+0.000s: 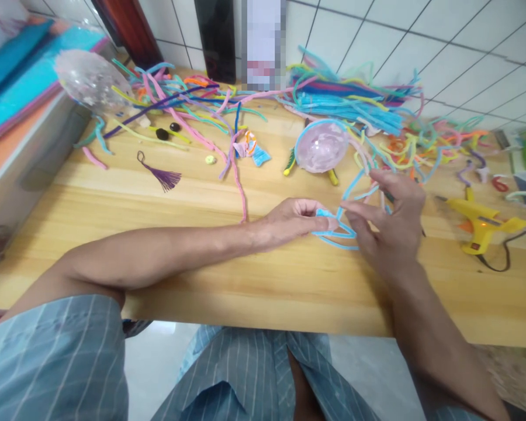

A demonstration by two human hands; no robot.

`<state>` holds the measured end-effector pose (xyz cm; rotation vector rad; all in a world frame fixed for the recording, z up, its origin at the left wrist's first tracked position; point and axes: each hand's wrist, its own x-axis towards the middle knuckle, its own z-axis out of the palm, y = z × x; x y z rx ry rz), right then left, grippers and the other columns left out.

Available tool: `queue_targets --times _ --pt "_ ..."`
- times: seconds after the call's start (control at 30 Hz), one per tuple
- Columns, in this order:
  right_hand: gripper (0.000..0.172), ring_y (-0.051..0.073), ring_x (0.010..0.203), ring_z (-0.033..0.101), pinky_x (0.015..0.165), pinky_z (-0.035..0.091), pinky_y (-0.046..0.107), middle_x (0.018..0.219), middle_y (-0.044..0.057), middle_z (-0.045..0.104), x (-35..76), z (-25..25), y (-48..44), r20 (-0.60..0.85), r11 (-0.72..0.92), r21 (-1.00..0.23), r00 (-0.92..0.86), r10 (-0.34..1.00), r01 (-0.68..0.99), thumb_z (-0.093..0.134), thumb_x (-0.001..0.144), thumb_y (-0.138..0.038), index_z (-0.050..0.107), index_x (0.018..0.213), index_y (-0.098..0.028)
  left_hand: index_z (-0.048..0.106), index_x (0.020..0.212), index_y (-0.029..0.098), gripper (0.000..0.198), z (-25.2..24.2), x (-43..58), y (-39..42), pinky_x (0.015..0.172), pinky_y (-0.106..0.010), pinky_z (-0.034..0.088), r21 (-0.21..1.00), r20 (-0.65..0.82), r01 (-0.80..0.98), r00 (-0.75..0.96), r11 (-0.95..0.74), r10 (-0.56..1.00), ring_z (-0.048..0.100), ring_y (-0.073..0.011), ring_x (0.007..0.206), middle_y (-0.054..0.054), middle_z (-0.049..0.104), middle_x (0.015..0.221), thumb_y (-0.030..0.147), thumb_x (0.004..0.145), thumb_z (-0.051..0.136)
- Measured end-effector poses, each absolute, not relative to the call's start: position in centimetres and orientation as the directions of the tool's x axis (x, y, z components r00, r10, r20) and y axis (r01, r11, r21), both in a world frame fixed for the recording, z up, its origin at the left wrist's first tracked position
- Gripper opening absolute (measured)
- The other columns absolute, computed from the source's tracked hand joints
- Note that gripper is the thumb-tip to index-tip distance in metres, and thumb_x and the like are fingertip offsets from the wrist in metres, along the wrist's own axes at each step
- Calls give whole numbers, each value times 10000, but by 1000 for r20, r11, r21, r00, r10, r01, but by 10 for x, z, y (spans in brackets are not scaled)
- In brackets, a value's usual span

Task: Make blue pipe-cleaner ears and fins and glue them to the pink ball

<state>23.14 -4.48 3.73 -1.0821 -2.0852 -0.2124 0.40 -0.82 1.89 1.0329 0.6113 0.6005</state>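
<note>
as left hand (291, 221) pinches blue pipe cleaners (325, 214), right hand (392, 225) close

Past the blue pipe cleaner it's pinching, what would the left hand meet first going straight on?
Most likely the right hand, though depth between the two is unclear in this view.

your blue pipe cleaners (349, 186) look fuzzy and matt; your surface (179, 298) is smooth, pale wood. you have a smooth yellow plastic glue gun (480, 225) and glossy wall tiles (374, 44). your shirt (56, 362) is matt woven cloth.
</note>
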Motion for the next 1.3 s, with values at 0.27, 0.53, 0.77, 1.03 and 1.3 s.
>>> queue_targets --times 0.27,0.53,0.77,1.03,1.3 --pt "223 289 1093 783 984 612 521 1139 34 826 229 31 -37 723 699 -229 -362 588 678 730 993 -185 762 1117 -368 708 846 154 583 29 4 -11 750 -269 407 888 -86 -266 706 375 703 510 -94 745 34 628 780 642 667 974" --pt "48 277 887 786 820 628 495 965 39 837 226 30 -43 612 611 -422 -287 737 670 754 980 -337 767 1020 -360 743 907 148 592 26 2 -12 902 -329 476 915 -7 -308 634 260 773 613 -155 913 -23 702 923 681 729 930" --pt "47 261 870 779 796 617 463 949 28 824 220 35 -48 604 606 -513 -246 758 608 773 975 -324 783 983 -369 764 926 153 580 26 2 -15 884 -305 504 923 19 -327 563 201 827 618 -143 904 -37 745 954 690 766 916" --pt "199 230 825 744 779 619 417 918 13 788 220 27 -54 407 380 -749 -76 910 544 877 897 -468 769 989 -329 814 959 168 425 21 2 -15 871 -307 536 943 24 -300 503 148 864 672 -167 905 -30 747 897 549 814 935" --pt "177 212 765 728 743 609 398 865 0 785 212 28 -55 345 334 -823 -63 936 460 879 883 -429 760 928 -306 832 1009 150 463 25 0 -14 928 -325 542 933 31 -314 554 174 832 692 -175 948 -50 784 968 571 834 911"
